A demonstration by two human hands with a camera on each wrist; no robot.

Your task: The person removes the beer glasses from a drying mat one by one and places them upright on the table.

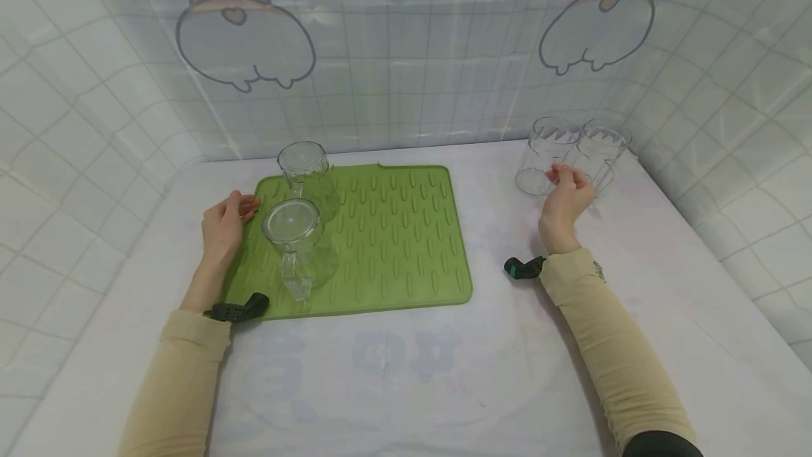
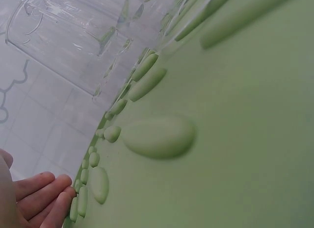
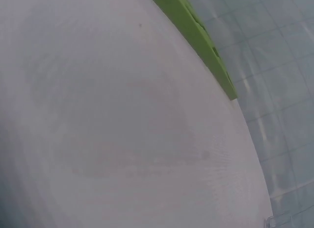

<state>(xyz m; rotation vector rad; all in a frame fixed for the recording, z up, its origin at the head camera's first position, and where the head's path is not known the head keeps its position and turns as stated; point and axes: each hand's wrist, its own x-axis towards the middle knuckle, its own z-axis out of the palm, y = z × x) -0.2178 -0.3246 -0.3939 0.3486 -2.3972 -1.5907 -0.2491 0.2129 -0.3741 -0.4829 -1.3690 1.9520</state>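
green mat (image 2: 235, 139): raised ridges | clear glass (image 2: 64, 39): upper left | left grip (image 2: 37, 198): near mat edge

mugs (image 1: 292, 221) — clear, glossy glass | mat (image 1: 406, 231) — matt, ridged, rubbery-looking | sleeves (image 1: 609, 330): matt cloth

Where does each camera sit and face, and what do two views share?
Head: worn on the head, looking forward and down at a green mat and glass mugs; left hand, right hand and sleeves show.
Left wrist: on that wrist, looking across the green mat toward a glass mug; fingers show.
Right wrist: on that wrist, looking over the white tabletop toward the green mat's edge; no hand shows.
Shared: head and left wrist both show the left hand.
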